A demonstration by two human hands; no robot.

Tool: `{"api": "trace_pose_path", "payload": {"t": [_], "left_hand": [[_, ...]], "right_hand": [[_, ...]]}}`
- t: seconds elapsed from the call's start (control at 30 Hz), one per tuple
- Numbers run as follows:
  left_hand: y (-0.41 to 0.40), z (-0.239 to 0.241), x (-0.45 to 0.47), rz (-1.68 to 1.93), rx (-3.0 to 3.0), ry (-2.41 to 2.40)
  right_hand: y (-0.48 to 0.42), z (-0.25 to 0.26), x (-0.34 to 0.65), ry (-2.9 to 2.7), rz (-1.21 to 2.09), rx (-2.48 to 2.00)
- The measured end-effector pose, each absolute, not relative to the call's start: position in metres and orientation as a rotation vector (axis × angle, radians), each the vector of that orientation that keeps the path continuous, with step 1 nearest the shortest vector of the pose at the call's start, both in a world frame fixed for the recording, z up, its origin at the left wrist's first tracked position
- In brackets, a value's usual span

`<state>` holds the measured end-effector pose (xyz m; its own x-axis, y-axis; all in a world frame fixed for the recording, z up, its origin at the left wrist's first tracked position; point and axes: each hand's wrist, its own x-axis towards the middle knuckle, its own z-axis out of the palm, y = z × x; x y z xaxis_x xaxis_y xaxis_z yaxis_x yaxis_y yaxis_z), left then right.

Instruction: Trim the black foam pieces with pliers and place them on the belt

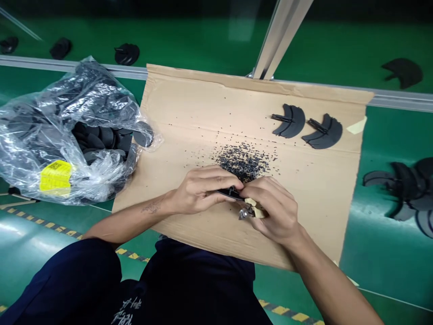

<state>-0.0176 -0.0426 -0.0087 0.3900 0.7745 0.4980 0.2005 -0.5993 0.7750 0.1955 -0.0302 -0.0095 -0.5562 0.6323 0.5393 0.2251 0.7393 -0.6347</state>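
My left hand (pixel 206 188) pinches a small black plastic part (pixel 231 193) between thumb and fingers, above the cardboard. Right beside it, my right hand (pixel 275 205) is closed around a small hand tool (pixel 249 210) with a metal end and pale yellow wrapping. The tool meets or nearly meets the part's right end; its exact kind is mostly hidden by my fingers. Just beyond both hands lies a heap of black plastic shavings (pixel 244 159). Two curved black parts with stems, one (pixel 291 121) and another (pixel 325 132), rest at the cardboard's far right.
A cardboard sheet (pixel 189 104) covers the green table before me. At left sits a clear plastic bag (pixel 50 117) of black parts with a yellow label (pixel 56 177). More black parts (pixel 406 187) are piled at right. A metal frame (pixel 389 97) crosses the back.
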Motion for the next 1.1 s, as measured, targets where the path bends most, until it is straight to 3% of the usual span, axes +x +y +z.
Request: {"api": "trace_pose_path", "payload": {"t": [0.33,0.7,1.1], "left_hand": [[-0.044,-0.009,-0.018,1.237,2.008,0.834],[-0.038,0.0,-0.027,1.0,1.332,0.699],[-0.036,0.0,-0.024,0.919,1.56,0.628]], "right_hand": [[-0.031,-0.013,0.195,-2.106,0.661,-0.614],[-0.027,-0.007,0.197,-2.026,0.771,-0.575],[-0.026,-0.01,0.198,-2.032,0.877,-0.483]]}}
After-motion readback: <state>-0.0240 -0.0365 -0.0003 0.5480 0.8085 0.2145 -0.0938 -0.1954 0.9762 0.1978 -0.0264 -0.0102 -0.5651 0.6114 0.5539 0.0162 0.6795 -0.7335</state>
